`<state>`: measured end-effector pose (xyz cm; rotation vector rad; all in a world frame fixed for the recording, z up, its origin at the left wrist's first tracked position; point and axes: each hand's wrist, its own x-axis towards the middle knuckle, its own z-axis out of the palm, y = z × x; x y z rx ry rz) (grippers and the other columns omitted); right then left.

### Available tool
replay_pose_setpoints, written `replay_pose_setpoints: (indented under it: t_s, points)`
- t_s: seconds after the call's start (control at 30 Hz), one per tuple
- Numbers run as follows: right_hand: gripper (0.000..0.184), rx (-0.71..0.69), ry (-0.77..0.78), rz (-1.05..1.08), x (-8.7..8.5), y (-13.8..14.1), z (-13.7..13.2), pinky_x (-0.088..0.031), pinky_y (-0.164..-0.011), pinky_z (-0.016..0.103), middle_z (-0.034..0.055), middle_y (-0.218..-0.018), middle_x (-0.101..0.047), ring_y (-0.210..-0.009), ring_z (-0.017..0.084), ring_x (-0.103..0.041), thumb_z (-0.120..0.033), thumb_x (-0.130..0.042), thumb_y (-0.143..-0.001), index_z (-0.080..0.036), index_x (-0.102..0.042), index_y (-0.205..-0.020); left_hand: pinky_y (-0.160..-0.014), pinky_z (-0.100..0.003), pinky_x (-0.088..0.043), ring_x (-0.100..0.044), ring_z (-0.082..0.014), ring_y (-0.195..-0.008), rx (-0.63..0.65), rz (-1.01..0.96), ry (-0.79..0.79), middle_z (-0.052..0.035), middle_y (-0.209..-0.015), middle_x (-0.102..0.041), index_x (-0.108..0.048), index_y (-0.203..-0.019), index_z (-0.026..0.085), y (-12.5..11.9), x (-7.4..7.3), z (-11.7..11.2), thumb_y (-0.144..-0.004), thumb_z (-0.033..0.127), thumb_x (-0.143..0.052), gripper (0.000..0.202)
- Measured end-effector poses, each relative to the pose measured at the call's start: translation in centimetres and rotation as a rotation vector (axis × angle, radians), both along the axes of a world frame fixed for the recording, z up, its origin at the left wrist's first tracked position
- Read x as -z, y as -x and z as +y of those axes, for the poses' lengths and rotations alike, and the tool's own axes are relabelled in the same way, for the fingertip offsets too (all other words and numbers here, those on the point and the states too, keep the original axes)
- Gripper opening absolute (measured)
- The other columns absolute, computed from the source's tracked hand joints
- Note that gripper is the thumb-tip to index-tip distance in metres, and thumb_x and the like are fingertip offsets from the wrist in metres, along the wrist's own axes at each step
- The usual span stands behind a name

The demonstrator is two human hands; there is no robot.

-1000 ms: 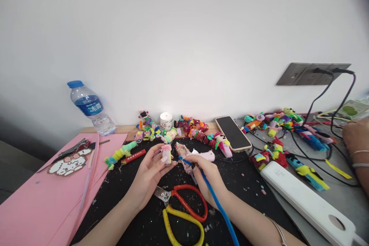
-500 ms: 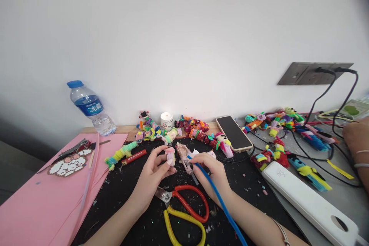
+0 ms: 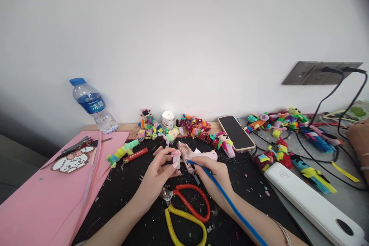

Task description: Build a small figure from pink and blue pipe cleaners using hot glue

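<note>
My left hand (image 3: 157, 175) pinches a small pink craft figure (image 3: 175, 158) between thumb and fingers, held just above the black mat (image 3: 127, 192). My right hand (image 3: 215, 178) grips a long blue pipe cleaner (image 3: 230, 205), its tip right beside the pink figure. The blue strand trails back along my right forearm. A pink glue gun (image 3: 203, 155) lies just behind both hands. Red-handled scissors (image 3: 190, 201) and yellow-handled scissors (image 3: 184, 226) lie on the mat right under my wrists.
A water bottle (image 3: 92, 105) stands at the back left beside pink paper sheets (image 3: 43, 200) with a beaded Santa piece (image 3: 70, 161). Pipe-cleaner figures (image 3: 198, 128), a lit candle (image 3: 168, 118) and a phone (image 3: 236, 132) line the wall. A white power strip (image 3: 311, 200) and another person's hand (image 3: 359, 136) are at right.
Both hands shifted slightly right and drew closer together, bringing the blue pipe cleaner's tip up against the pink figure. The view also drifted a little.
</note>
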<state>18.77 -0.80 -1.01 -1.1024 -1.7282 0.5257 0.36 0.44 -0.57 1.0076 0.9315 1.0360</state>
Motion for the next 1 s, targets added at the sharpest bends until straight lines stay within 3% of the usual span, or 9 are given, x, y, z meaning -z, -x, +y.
replay_pose_setpoints:
  t_s: [0.17, 0.33, 0.67, 0.87, 1.0]
  points:
    - [0.013, -0.014, -0.021, 0.03, -0.2, 0.0, -0.1, -0.057, -0.069, 0.024, 0.0023, -0.08, -0.073, -0.068, 0.015, -0.069, -0.014, -0.06, -0.081, -0.019, -0.07, -0.087, -0.082, -0.032, -0.053, -0.062, -0.0139, -0.082, 0.044, -0.016, -0.029, -0.0018, -0.1, -0.061, -0.056, -0.11, 0.025, -0.1, 0.2, -0.1, -0.078, 0.028, -0.065, 0.033]
    - [0.018, -0.079, -0.066, 0.012, -0.9, 0.2, -0.2, -0.054, -0.07, 0.027, 0.0041, -0.08, -0.071, -0.074, 0.017, -0.067, -0.012, -0.054, -0.082, -0.022, -0.069, -0.087, -0.087, -0.035, -0.051, -0.067, -0.0187, -0.086, 0.064, 0.029, 0.013, -0.0053, -0.109, -0.063, -0.057, -0.114, 0.025, 0.0, 0.0, -0.3, -0.083, 0.037, -0.058, 0.032]
    - [0.032, -0.171, -0.102, 0.006, -1.4, 0.1, -0.5, -0.052, -0.076, 0.028, 0.006, -0.09, -0.069, -0.083, 0.017, -0.065, -0.005, -0.043, -0.078, -0.019, -0.065, -0.097, -0.087, -0.037, -0.051, -0.067, -0.017, -0.081, 0.027, -0.018, 0.039, -0.0007, -0.097, -0.066, -0.057, -0.107, 0.025, 0.0, 0.1, -0.3, -0.086, 0.039, -0.054, 0.025]
    - [0.028, -0.13, -0.021, 0.024, -0.7, 0.3, -0.5, -0.054, -0.077, 0.026, 0.0063, -0.094, -0.071, -0.083, 0.017, -0.068, -0.007, -0.047, -0.08, -0.017, -0.062, -0.1, -0.087, -0.038, -0.051, -0.067, -0.0205, -0.088, 0.032, -0.023, 0.049, -0.0041, -0.102, -0.067, -0.059, -0.104, 0.023, 0.1, 0.0, -0.3, -0.082, 0.037, -0.059, 0.026]
    - [0.019, -0.112, 0.052, 0.045, -0.6, 0.4, -0.5, -0.056, -0.07, 0.023, 0.0036, -0.084, -0.072, -0.071, 0.014, -0.07, -0.009, -0.049, -0.081, -0.018, -0.06, -0.094, -0.085, -0.039, -0.052, -0.068, -0.0223, -0.086, 0.03, -0.003, 0.059, -0.0056, -0.099, -0.068, -0.06, -0.103, 0.022, 0.0, -0.2, -0.3, -0.081, 0.038, -0.06, 0.028]
